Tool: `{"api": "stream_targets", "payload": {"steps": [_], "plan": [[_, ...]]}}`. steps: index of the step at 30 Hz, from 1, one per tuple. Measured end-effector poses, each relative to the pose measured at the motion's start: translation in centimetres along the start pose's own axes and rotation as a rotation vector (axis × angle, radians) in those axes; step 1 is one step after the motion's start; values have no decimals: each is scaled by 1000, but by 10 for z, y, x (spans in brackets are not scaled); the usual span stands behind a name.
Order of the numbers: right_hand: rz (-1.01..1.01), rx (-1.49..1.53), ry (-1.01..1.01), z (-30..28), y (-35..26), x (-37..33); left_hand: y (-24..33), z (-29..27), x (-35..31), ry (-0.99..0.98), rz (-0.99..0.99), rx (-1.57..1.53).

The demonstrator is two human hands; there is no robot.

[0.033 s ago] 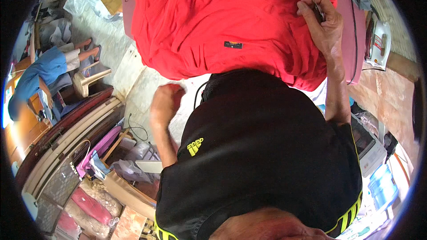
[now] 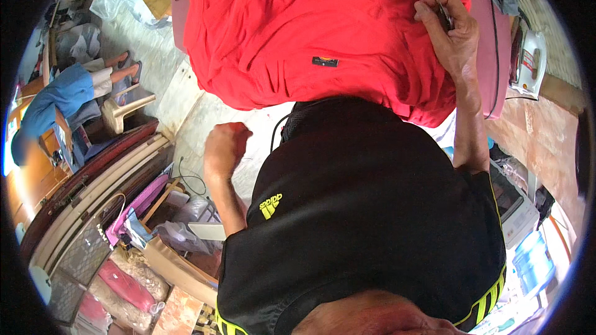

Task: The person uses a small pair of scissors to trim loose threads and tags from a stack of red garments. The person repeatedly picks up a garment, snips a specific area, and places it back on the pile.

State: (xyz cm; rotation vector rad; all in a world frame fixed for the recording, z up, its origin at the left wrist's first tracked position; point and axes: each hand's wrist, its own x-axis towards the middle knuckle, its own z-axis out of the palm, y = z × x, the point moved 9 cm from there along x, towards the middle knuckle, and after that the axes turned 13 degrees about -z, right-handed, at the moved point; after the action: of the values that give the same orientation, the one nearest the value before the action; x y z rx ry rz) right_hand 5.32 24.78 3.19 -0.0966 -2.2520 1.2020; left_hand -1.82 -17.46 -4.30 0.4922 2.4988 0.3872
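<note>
1. Red shirt point(image 2: 298, 31) lies bunched across the pink table point(image 2: 496, 80), right in front of the person; its near edge droops toward the lap, probably to keep the fabric within easy reach.
2. Dark label point(image 2: 325, 61) faces up near the shirt's near edge, so that part is readily visible.
3. Right hand point(image 2: 450, 28) is over the shirt's right side, thumb and fingers closed around a small metal tool point(image 2: 444, 17), maybe thread snips. Tool sits in among the fingers, likely so the fingertips can handle cloth too. Can't tell if the fingertips also pinch fabric.
4. Left hand point(image 2: 227, 147) is off the cloth, left of the torso, fingers curled inward. Can't tell whether it's gripping anything; seems not to be supporting the shirt.
5. White clothes iron point(image 2: 531, 62) is just beyond the table's right edge, apart from the shirt, presumably kept handy but out of the way.
6. Dark cord point(image 2: 494, 37) runs along the table's right side, clear of the red fabric.
</note>
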Motion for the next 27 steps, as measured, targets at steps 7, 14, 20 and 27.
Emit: {"api": "stream_targets", "payload": {"steps": [7,14,20,27], "plan": [[-93,87,-21,10,-5,5,132,-4,-5,567,437,-324],[-65,69,-25,7,-3,4,79,18,-9,72,158,-147],[-72,66,-33,10,-15,8,165,18,3,373,499,-278],[-42,12,-44,5,-18,4,103,61,22,-271,138,64]]}}
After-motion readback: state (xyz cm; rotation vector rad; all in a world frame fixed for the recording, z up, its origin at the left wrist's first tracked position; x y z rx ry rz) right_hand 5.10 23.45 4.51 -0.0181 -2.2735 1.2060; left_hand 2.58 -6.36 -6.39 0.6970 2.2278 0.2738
